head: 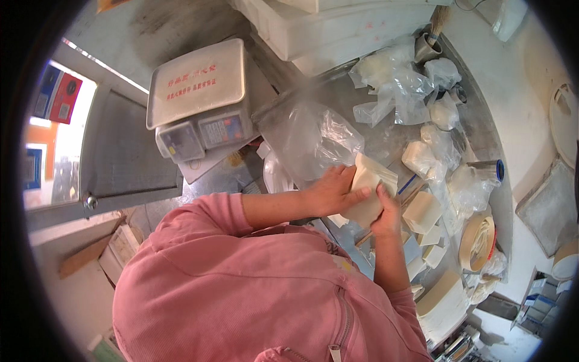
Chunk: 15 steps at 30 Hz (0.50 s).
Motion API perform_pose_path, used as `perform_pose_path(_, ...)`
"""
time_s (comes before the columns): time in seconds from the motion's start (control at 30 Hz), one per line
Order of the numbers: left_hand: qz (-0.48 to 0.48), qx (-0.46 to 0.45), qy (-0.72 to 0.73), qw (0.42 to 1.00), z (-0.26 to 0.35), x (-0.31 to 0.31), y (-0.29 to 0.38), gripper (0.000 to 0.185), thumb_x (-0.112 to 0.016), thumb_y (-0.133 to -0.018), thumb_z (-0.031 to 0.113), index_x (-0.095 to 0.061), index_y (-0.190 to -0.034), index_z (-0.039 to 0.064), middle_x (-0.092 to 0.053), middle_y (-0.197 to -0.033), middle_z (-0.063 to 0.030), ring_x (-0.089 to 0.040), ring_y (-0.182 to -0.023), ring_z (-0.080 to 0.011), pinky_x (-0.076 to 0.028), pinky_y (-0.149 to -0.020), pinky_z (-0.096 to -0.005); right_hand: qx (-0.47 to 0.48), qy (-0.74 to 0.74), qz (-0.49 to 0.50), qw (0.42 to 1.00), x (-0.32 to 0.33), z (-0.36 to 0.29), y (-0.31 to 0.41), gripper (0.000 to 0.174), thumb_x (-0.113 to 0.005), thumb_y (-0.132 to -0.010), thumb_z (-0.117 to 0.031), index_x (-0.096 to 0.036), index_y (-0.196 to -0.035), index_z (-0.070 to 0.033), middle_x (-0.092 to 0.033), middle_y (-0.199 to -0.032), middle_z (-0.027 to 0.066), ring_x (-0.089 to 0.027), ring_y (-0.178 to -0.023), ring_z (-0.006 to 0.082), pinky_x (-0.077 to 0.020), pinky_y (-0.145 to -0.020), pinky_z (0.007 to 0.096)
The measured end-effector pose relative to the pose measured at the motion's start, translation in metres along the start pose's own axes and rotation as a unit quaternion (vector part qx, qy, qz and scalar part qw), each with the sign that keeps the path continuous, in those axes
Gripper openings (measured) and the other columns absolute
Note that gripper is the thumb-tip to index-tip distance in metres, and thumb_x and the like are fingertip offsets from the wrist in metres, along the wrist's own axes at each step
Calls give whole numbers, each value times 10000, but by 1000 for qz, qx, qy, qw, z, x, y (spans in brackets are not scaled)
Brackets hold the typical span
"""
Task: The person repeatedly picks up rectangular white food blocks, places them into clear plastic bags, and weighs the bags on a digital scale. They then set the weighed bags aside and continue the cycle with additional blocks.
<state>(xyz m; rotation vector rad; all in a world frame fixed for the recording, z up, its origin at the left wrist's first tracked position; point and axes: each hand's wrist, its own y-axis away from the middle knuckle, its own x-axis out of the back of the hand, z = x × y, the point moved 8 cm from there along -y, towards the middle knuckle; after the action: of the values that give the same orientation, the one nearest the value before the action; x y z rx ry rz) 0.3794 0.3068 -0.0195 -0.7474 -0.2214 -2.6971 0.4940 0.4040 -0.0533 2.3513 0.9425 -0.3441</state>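
Observation:
Both hands are around a thick stack of pale, thin dough sheets (367,176), likely wrappers, above the work table. My left hand (332,192) grips its left side, with the thumb across the front face. At the right edge, my right hand (387,209) holds the stack with its thumb on top. Just beyond it lies a clear plastic bag (316,131) on the grey tabletop (341,92). To the right of my right hand stands another stack of dough sheets (423,211), with loose cut pieces (434,255) below it.
A weighing scale (199,86) with a metal pan stands at left. Bagged dough stacks (423,158) and crumpled plastic bags (398,86) lie along the table's right side. A round container (477,244) holds dough strips. A brush (438,22) stands in a metal cup (427,47).

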Motion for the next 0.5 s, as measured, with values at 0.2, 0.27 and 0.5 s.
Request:
perform_pose_path(0.2,177,-62,-362,913,-45,92,-18,428,-622,-830,332,-580,-1148,50,-531,-1135,-168,-498,-1068,-335,-406,-886,-396,-180,-15,14,983,-19,26,2,522,-698,-786,-274,-512,-1193,-4,-632,-1037,120,-644,-892,237,-538,-752,363)
perform_pose_path(0.27,71,40,-374,924,-87,96,-37,336,-612,-851,264,-603,-1110,49,-602,-1037,-121,-572,-975,-305,-452,-813,-356,-244,1,-41,969,-42,42,-1,527,-707,-775,-286,-523,-1185,-9,-635,-1037,126,-643,-905,238,-537,-757,369)
perform_pose_path(0.5,183,-4,50,982,-90,131,-51,233,-536,-925,197,-628,-1070,40,-657,-847,-129,-634,-713,-239,-480,-660,-305,-314,-114,-140,932,-111,69,-36,509,-616,-841,-349,-513,-1216,-21,-623,-1085,131,-629,-959,236,-512,-833,374)
